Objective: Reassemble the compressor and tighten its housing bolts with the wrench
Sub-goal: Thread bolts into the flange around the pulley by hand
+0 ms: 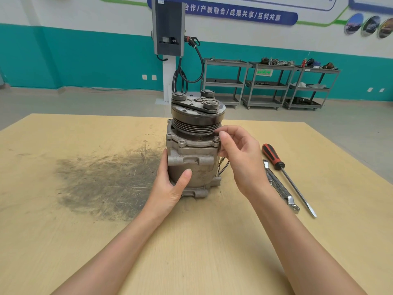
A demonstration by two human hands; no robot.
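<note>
Compressor (194, 150) stands upright near the middle of the bench (63, 241), with its black pulley (197, 118) on top and its grey body below. My left hand (172, 184) holds the body from the 9 o'clock side: the thumb lies across the front of the housing and the fingers go round the back, where I cannot see them. My right hand (240, 158) is at the 3 o'clock side of the compressor, at the height of the flange. Its thumb and forefinger are pinched together right at a bolt (216, 138) that sticks up from the flange corner; the other fingers are loosely curled. Two more bolt holes of the flange show toward the front and toward 9 o'clock.

The wrench (280, 186) lies flat on the bench at 3 o'clock from the compressor, just behind my right wrist, which hides part of it. Beside it, a little further toward 3 o'clock, lies a screwdriver (285, 175) with a red and black handle; its blade points toward me. The two tools are close together and I cannot tell if they touch. A dark smear (102, 184) covers the bench at 9 o'clock from the compressor.
</note>
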